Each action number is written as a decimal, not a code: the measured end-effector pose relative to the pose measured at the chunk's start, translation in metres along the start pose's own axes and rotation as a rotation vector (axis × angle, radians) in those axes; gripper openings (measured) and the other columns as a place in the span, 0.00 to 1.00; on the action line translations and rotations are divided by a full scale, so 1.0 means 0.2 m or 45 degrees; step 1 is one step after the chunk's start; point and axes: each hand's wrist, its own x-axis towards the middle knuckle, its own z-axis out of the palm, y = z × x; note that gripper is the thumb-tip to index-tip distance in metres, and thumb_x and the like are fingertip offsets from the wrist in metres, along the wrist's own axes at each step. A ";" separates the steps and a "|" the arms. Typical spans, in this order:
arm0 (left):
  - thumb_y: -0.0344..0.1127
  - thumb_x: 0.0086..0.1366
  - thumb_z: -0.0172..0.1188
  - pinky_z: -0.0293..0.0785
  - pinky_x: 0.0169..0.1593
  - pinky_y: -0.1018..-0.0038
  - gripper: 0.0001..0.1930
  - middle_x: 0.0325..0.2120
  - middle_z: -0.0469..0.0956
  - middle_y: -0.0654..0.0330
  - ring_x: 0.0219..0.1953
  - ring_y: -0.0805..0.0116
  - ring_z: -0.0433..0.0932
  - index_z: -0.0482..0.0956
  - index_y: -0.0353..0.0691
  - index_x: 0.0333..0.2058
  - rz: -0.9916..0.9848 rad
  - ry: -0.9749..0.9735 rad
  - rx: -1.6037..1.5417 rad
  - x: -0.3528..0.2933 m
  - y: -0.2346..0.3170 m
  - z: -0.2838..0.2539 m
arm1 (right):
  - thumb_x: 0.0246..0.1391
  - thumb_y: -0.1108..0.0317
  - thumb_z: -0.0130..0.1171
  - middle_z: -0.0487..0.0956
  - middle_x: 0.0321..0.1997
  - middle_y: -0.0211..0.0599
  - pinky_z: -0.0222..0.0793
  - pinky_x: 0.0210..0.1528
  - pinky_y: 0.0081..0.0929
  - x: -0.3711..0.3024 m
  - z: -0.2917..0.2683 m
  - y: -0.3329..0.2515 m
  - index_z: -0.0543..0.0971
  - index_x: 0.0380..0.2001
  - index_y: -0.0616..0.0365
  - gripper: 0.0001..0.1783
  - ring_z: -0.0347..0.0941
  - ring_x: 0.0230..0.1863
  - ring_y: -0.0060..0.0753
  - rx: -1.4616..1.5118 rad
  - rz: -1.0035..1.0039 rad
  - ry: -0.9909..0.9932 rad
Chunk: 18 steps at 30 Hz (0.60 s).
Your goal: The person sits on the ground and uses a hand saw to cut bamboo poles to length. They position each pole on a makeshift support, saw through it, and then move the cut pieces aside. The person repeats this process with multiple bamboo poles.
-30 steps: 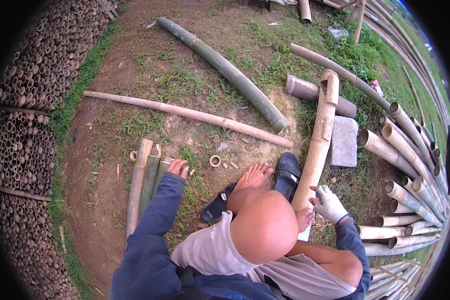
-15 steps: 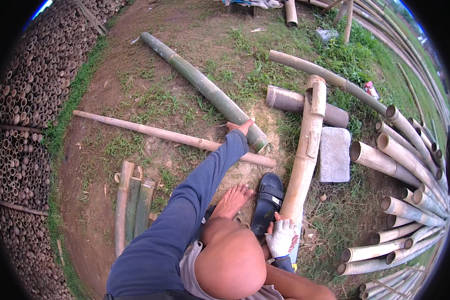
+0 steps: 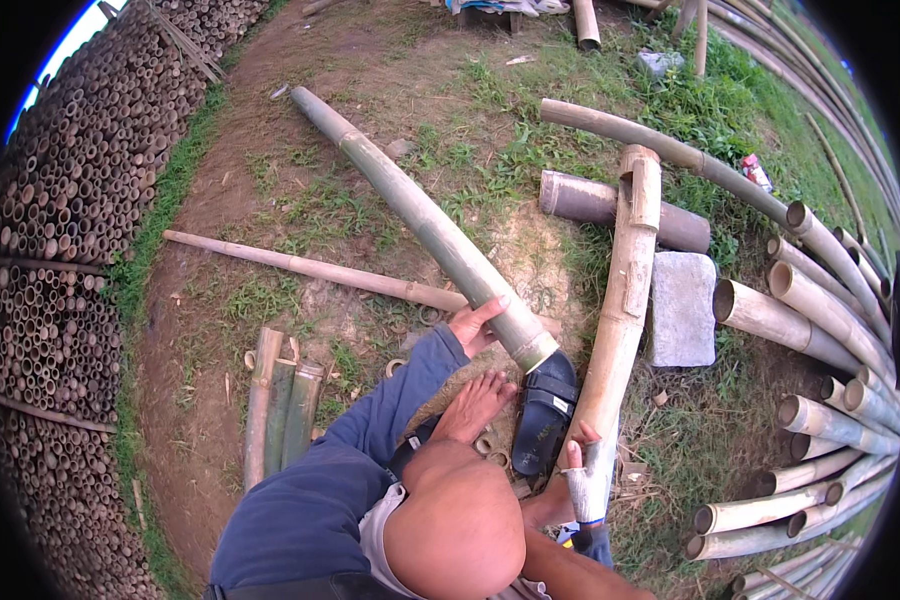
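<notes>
My bare left hand (image 3: 478,326) is closed around a long green bamboo pole (image 3: 415,208) near its cut end. That end is raised over a black sandal (image 3: 542,425); the far end slants up and left across the ground. My right hand (image 3: 587,485), in a white fingerless glove, lies against the lower part of a thick tan bamboo post (image 3: 615,325). Its thumb and a finger are stretched apart; its other fingers are partly hidden. A thin pale pole (image 3: 310,266) lies on the ground beyond my left sleeve, its right part passing beneath the green pole.
A dark bamboo piece (image 3: 685,228) crosses under the notched post top, beside a grey stone block (image 3: 682,310). Cut bamboo tubes (image 3: 770,320) fan out at right. Short pieces (image 3: 280,400) stand at left, before a tall bamboo stack (image 3: 60,210). My bare foot (image 3: 475,405) is between.
My left hand has drawn the green pole's near end toward me, lifting it over the sandal. My right hand has shifted slightly, its thumb and a finger now extended.
</notes>
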 end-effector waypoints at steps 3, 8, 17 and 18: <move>0.53 0.65 0.76 0.69 0.72 0.52 0.43 0.65 0.74 0.51 0.69 0.53 0.72 0.67 0.38 0.70 -0.031 -0.374 0.014 -0.27 -0.15 0.23 | 0.71 0.36 0.56 0.62 0.74 0.46 0.75 0.64 0.41 0.08 -0.08 -0.09 0.56 0.81 0.46 0.46 0.73 0.68 0.47 1.076 0.127 -0.035; 0.67 0.62 0.72 0.68 0.71 0.48 0.51 0.67 0.72 0.51 0.70 0.53 0.70 0.63 0.41 0.73 -0.377 -0.533 0.224 -0.42 -0.36 0.25 | 0.67 0.48 0.68 0.73 0.66 0.45 0.70 0.68 0.40 0.04 -0.14 -0.18 0.69 0.69 0.55 0.36 0.70 0.66 0.41 0.426 0.069 -0.033; 0.84 0.54 0.63 0.67 0.74 0.49 0.59 0.69 0.70 0.51 0.69 0.50 0.71 0.70 0.35 0.67 0.155 0.412 -0.538 -0.19 0.21 -0.33 | 0.69 0.47 0.66 0.78 0.54 0.35 0.70 0.61 0.34 -0.48 -0.50 -0.23 0.73 0.62 0.52 0.29 0.72 0.56 0.29 0.464 0.108 0.299; 0.83 0.54 0.64 0.66 0.75 0.51 0.64 0.72 0.65 0.49 0.73 0.49 0.66 0.60 0.34 0.73 0.201 0.299 -0.483 -0.16 0.28 -0.32 | 0.70 0.46 0.64 0.78 0.52 0.34 0.72 0.57 0.36 -0.53 -0.52 -0.21 0.74 0.60 0.52 0.27 0.73 0.54 0.29 0.503 0.056 0.358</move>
